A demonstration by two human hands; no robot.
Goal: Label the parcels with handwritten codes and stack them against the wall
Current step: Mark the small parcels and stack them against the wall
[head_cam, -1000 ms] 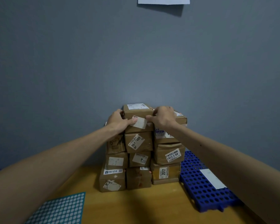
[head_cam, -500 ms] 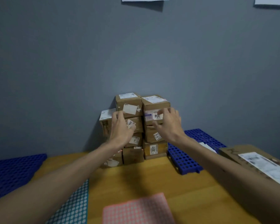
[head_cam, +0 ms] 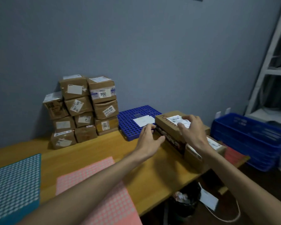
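right hand [head_cam: 192, 133] on parcel [head_cam: 166, 125], long axis back-left to front-right

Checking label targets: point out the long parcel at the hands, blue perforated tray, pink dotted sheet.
long parcel [head_cam: 166, 125]: head view, brown side face.
blue perforated tray [head_cam: 130, 122]: head view, bare grid, left part.
pink dotted sheet [head_cam: 118, 207]: head view, lower part.

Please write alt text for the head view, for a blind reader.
The right hand lies on a long cardboard parcel, left hand at its end, on a wooden table; labelled parcels stand stacked against the grey wall.
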